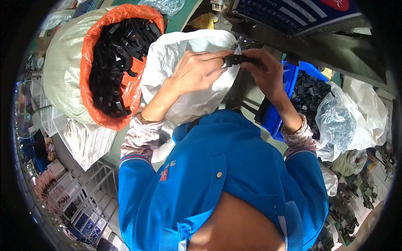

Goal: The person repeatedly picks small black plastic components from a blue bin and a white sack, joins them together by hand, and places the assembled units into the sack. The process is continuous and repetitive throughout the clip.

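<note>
Between my two hands is a small black plastic part [235,61], gripped at both ends. My left hand [200,71] pinches its left end, fingers closed, above the mouth of a white woven bag [161,54]. My right hand [265,72] closes on the other end, between the white bag and a blue bin. To the left stands a large sack with an orange liner [88,54], filled with black plastic parts [125,50]. The blue bin [289,77] on the right holds many small black pieces [307,90].
Clear plastic bags [337,119] lie against the blue bin's right side. A dark machine frame with a blue sign [289,16] stands at the top right. White stacked trays [86,140] and metal racks [92,188] are at the lower left. Machine parts [343,217] are at the lower right.
</note>
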Action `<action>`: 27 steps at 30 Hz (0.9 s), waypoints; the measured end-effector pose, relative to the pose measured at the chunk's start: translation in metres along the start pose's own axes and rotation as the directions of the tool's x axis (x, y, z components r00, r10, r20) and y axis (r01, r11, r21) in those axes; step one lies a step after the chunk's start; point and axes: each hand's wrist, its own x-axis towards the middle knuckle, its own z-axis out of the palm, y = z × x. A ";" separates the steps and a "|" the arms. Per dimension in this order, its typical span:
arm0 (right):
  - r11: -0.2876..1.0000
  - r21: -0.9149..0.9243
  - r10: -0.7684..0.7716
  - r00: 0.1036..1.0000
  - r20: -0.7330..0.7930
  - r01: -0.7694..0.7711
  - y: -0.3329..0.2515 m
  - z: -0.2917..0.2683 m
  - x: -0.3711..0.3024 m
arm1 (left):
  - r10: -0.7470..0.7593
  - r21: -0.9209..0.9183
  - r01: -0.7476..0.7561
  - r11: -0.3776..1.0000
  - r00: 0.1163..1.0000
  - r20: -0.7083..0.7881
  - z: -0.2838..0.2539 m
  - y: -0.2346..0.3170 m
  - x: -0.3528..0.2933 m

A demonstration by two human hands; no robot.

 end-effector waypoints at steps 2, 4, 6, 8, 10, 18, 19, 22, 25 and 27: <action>0.956 -0.136 -0.271 0.960 -0.076 0.260 0.014 0.004 0.008 | 0.046 0.040 -0.048 0.998 0.998 0.052 -0.009 -0.003 0.007; 0.968 -0.155 -0.211 0.975 -0.075 0.198 0.015 0.007 0.009 | 0.086 0.055 -0.089 0.995 0.995 0.057 -0.013 -0.011 0.011; 0.983 -0.126 -0.140 0.988 -0.070 0.131 0.013 0.009 0.012 | 0.122 0.069 -0.127 0.990 0.990 0.072 -0.017 -0.017 0.016; 0.998 -0.048 -0.054 0.997 -0.055 0.051 0.009 0.010 0.014 | 0.154 0.079 -0.162 0.984 0.983 0.101 -0.024 -0.020 0.023; 0.991 -0.099 -0.098 0.989 -0.110 0.087 0.011 0.012 0.015 | 0.175 0.106 -0.189 0.976 0.977 0.125 -0.027 -0.027 0.031; 0.968 -0.092 -0.247 0.951 -0.187 0.234 0.038 0.010 0.026 | 0.227 -0.005 -0.231 0.973 0.955 0.192 -0.027 -0.050 0.056; 0.952 -0.233 -0.233 0.963 -0.133 0.198 0.050 0.004 0.024 | 0.212 -0.014 -0.215 0.977 0.951 0.225 -0.027 -0.052 0.058; 0.998 -0.025 0.051 0.997 -0.063 -0.052 0.055 0.003 0.024 | 0.133 -0.058 -0.120 0.991 0.935 0.329 -0.020 -0.055 0.058; 0.981 0.140 0.135 0.991 -0.001 -0.134 0.036 0.002 0.040 | 0.008 -0.094 0.029 0.995 0.928 0.373 -0.017 -0.065 0.056; 0.981 0.142 0.132 0.991 0.003 -0.131 0.032 -0.001 0.039 | -0.019 -0.043 0.034 0.999 0.947 0.320 -0.026 -0.057 0.053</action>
